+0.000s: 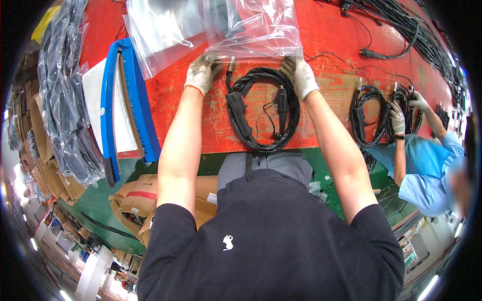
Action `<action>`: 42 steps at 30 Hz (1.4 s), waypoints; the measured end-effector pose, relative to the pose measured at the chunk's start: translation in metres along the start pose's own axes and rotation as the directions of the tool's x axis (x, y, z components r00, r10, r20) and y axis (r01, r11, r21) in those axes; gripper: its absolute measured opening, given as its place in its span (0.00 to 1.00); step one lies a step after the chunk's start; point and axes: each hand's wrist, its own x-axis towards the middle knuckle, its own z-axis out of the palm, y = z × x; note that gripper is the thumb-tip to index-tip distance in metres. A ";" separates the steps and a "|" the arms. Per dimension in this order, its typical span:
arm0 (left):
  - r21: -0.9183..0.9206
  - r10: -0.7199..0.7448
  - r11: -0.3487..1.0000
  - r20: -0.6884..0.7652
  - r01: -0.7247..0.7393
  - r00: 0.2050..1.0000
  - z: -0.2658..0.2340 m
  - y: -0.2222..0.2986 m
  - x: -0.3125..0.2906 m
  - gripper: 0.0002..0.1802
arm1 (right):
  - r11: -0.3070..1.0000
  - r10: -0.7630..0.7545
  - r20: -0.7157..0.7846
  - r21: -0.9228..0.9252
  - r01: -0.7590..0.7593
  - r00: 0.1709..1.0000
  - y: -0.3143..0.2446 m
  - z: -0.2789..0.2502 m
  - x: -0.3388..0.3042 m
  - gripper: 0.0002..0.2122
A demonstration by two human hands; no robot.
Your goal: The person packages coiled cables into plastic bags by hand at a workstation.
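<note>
A clear plastic bag (256,42) lies at the far side of the red table, its near edge stretched between my hands. My left hand (202,75), in a white glove with greyish fingertips, is closed on the bag's left corner. At its right corner my right hand (301,76), gloved alike, grips the same edge. Just below the bag, between my forearms, rests a coiled black welding torch (240,116) with a pistol-like handle and a red trigger. Its metal tip points toward the bag's edge, and a black connector lies inside the coil.
More clear bags (160,30) are stacked at the far left, beside a long blue device (138,95) resembling a bag sealer. Grey plastic packages (65,100) hang further left. On the right, a co-worker's gloved hands (397,118) handle coiled torches (369,113); black cables (401,20) lie beyond.
</note>
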 end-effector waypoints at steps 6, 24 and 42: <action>0.574 -0.191 0.818 0.193 0.048 0.962 -0.006 0.017 0.012 0.08 | 0.991 0.039 -0.022 0.125 -0.036 0.999 0.001 -0.024 0.014 0.33; 0.998 0.105 0.028 0.044 -0.047 0.994 0.016 -0.021 -0.001 0.17 | 0.826 -0.185 -0.140 -0.559 0.077 0.973 0.025 -0.066 -0.016 0.14; 0.998 0.100 0.035 0.047 -0.050 0.994 -0.036 -0.139 -0.084 0.27 | 0.447 -0.253 -0.027 -0.890 0.092 0.967 0.033 -0.045 -0.064 0.19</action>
